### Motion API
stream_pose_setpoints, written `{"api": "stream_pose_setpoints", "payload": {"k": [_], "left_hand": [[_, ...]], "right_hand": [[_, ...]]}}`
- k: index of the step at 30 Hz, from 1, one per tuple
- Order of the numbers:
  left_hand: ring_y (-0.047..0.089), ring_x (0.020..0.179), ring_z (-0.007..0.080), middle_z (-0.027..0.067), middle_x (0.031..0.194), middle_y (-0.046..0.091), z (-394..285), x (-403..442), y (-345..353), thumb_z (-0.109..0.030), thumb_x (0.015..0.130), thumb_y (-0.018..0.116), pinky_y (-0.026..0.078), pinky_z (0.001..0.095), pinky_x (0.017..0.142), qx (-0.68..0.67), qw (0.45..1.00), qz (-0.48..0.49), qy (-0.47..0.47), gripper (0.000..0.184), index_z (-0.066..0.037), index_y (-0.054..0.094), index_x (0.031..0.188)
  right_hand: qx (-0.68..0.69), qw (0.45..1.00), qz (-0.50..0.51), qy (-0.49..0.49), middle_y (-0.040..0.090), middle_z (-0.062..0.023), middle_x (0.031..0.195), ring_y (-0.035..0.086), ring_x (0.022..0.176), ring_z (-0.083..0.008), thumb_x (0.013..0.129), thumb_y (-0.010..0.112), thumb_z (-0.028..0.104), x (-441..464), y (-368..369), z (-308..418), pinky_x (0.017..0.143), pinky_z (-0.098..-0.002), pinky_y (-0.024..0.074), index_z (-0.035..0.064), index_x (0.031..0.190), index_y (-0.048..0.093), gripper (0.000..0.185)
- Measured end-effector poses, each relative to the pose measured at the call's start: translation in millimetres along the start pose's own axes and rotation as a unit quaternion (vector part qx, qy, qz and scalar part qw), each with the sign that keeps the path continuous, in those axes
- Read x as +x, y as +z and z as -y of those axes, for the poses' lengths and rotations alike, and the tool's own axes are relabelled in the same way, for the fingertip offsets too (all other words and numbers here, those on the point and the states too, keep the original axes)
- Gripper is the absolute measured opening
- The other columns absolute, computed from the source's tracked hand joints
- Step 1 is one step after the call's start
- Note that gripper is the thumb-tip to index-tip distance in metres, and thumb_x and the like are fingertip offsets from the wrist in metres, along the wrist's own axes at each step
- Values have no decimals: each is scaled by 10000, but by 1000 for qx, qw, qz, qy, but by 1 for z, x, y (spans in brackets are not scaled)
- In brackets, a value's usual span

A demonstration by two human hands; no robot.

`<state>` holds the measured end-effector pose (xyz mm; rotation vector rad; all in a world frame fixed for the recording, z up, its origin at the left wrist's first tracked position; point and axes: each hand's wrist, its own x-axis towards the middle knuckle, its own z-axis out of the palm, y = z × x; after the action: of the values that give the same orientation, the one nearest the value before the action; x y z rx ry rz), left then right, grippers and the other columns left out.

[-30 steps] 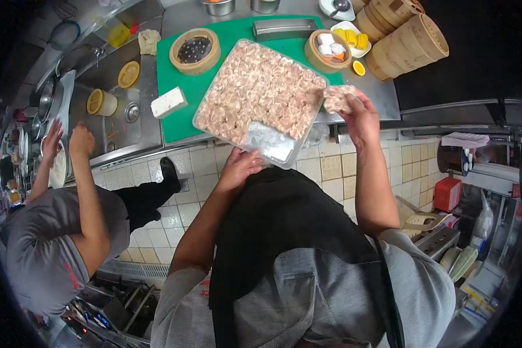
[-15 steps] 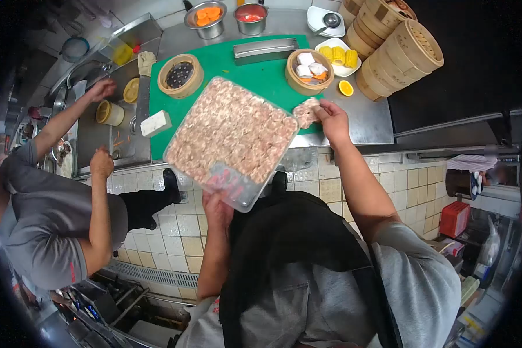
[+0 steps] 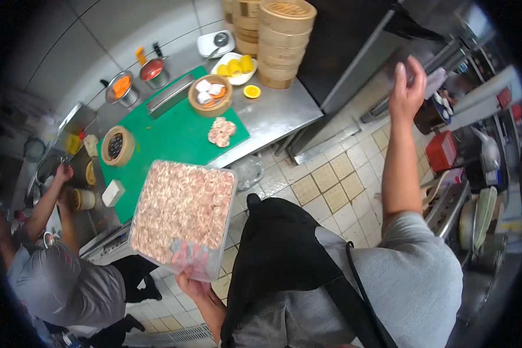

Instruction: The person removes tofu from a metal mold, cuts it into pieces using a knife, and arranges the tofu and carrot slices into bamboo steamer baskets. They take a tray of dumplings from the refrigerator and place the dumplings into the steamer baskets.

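My left hand grips the near corner of a clear plastic tray filled with pale pink raw meat pieces. The fingers under the tray show through the plastic. Far to the right, my right hand is raised with fingers apart, holding nothing, beside the dark cabinet. A clump of raw meat rests on the green cutting board, just below a round bamboo steamer of white and orange pieces. Another bamboo steamer, with dark contents, stands at the board's left side.
Stacked bamboo steamers stand by a tall dark cabinet. A corn plate, half an orange, a white block and a metal trough are on the counter. A co-worker stands at the left sink.
My right hand has let go of the meat clump, now on the board, and moved far right. The view has turned right. My left hand still holds the tray, now lower.
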<state>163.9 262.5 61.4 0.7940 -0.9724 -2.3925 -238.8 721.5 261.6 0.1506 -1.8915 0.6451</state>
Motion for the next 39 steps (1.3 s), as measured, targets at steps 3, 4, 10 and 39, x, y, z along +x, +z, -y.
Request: {"api": "stream_pose_setpoints", "payload": {"k": [3,4,10,39], "left_hand": [[485,1265,525,265,1495,388,-9,-6,6,-89,717,596,527,646,935,-36,998,-39,-26,739,1,366,1414],[485,1265,525,265,1495,388,-10,-4,8,-89,717,596,527,646,935,-44,998,-44,-31,739,1,366,1414],[488,1248,548,289,1480,380,-30,1,12,-73,711,594,540,646,918,-30,995,-54,-73,722,1,361,1391],[508,1233,553,311,1477,400,21,168,-73,-121,732,601,513,639,929,-209,870,377,-240,610,9,491,1318]], "right_hand": [[-154,963,-2,-222,648,-161,1162,592,1094,-311,932,678,384,83,40,-28,893,-340,487,49,1189,645,423],[-181,938,10,-295,661,-164,1099,604,1028,-331,933,666,413,105,60,-29,852,-358,493,45,1121,666,413],[-90,949,196,-231,603,-166,874,582,873,-362,826,760,340,140,126,61,786,-432,476,32,887,634,339],[563,789,246,3,544,-34,914,450,1148,-259,1013,426,570,-98,-205,288,1186,-510,203,128,727,481,529]]}}
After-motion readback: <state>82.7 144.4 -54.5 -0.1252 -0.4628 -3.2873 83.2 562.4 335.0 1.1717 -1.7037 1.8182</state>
